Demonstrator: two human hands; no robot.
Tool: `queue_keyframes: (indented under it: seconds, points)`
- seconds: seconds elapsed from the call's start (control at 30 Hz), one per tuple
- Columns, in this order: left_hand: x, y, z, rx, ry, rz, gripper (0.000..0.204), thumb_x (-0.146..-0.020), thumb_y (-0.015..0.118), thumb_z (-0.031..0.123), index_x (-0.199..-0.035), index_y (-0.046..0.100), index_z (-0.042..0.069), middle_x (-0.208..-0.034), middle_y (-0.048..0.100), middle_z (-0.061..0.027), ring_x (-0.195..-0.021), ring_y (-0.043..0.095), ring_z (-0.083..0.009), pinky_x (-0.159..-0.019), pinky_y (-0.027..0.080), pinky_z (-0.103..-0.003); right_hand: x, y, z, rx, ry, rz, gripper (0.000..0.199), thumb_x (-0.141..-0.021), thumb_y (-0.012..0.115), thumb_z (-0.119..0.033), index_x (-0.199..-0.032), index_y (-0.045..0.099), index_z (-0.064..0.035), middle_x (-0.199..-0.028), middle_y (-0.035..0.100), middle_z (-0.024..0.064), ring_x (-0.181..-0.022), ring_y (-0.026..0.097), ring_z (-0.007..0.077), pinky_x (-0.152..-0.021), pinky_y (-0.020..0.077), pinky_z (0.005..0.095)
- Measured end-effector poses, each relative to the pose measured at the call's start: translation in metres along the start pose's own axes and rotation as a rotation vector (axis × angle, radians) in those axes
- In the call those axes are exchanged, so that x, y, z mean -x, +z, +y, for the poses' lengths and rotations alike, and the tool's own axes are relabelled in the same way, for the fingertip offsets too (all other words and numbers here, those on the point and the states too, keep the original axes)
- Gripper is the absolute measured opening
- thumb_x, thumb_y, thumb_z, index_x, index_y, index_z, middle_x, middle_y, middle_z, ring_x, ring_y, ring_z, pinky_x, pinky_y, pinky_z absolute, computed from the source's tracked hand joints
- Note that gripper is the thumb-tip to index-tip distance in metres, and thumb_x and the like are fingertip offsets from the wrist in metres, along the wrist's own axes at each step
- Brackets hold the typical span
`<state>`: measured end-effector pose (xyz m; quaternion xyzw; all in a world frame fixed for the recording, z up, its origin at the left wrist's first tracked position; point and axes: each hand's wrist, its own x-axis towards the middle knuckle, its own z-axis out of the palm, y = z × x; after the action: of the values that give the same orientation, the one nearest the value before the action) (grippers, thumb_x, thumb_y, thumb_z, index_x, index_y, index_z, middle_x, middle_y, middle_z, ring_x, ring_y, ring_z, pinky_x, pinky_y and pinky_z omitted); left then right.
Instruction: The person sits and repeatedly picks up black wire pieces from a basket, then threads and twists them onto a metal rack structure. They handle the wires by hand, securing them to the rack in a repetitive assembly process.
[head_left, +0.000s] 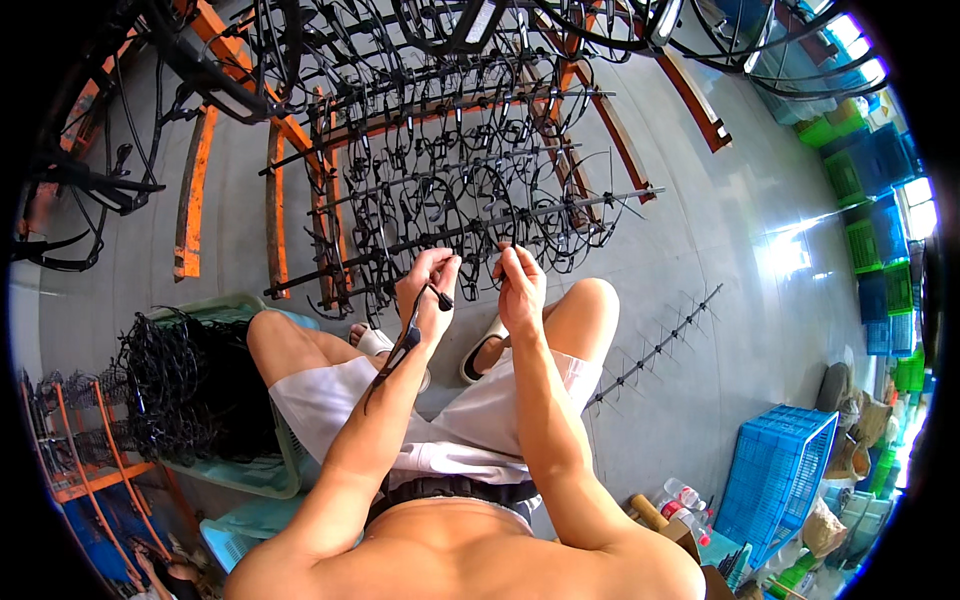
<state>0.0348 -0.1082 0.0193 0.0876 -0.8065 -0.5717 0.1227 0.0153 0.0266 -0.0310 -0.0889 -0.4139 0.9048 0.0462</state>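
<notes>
My left hand is closed, its fingertips pinched just in front of a rack of hanging black pieces. A slim, bent black part with a knobbed end sticks out of that hand and lies along the wrist. My right hand is a short way to the right, thumb and fingers pressed together at the lower edge of the hanging pieces. What it pinches is too small to make out. Directly beyond both hands runs a dark rod, hung with many thin, looped black pieces.
Orange metal rack legs stand around the rods. A teal crate heaped with black wiry pieces is at my left. A loose spiked rod lies on the floor at right. Further right are a blue crate and plastic bottles.
</notes>
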Motion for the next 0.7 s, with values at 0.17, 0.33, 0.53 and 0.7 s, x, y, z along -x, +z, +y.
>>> queue_keyframes:
  seconds: [0.17, 0.33, 0.53, 0.7]
  points:
    - [0.0, 0.0, -0.002, 0.007, -0.009, -0.036, 0.022, -0.089, 0.064, 0.017, -0.1, 0.061, -0.003, -0.081, 0.066, -0.0075, -0.068, 0.058, -0.0097, -0.063, 0.047, -0.024, 0.0, 0.001, 0.0, 0.031, 0.014, 0.05, 0.016, -0.088, 0.064, -0.013, -0.097, 0.067, -0.0008, -0.077, 0.058, -0.0021, -0.067, 0.047, 0.0065, -0.063, 0.0376, 0.0197]
    - [0.003, -0.012, 0.004, -0.073, -0.011, -0.058, 0.028, -0.093, 0.057, 0.023, -0.105, 0.057, -0.002, -0.084, 0.066, -0.009, -0.07, 0.058, -0.0106, -0.064, 0.048, -0.025, 0.005, 0.009, -0.017, 0.121, 0.025, -0.052, 0.035, -0.094, 0.054, -0.013, -0.127, 0.051, -0.0015, -0.104, 0.058, 0.0, -0.093, 0.054, 0.0085, -0.086, 0.0412, 0.0243]
    - [0.039, -0.038, 0.031, 0.017, 0.119, -0.146, 0.039, -0.097, 0.047, 0.027, -0.122, 0.042, -0.002, -0.114, 0.05, -0.0206, -0.105, 0.051, -0.0288, -0.089, 0.041, -0.039, 0.065, 0.047, -0.056, 0.925, -0.342, -0.366, 0.039, -0.092, 0.052, -0.015, -0.127, 0.042, -0.0008, -0.112, 0.048, 0.0156, -0.109, 0.044, 0.0278, -0.098, 0.0335, 0.0359]
    - [0.043, -0.049, 0.054, -0.238, 0.455, -0.33, 0.067, -0.09, 0.054, 0.045, -0.132, 0.034, -0.003, -0.13, 0.038, -0.0248, -0.12, 0.039, -0.0396, -0.101, 0.029, -0.046, 0.113, 0.047, -0.075, 0.001, 0.456, -0.485, 0.037, -0.098, 0.048, -0.03, -0.117, 0.055, 0.001, -0.104, 0.058, 0.003, -0.094, 0.051, 0.0109, -0.084, 0.0413, 0.027]
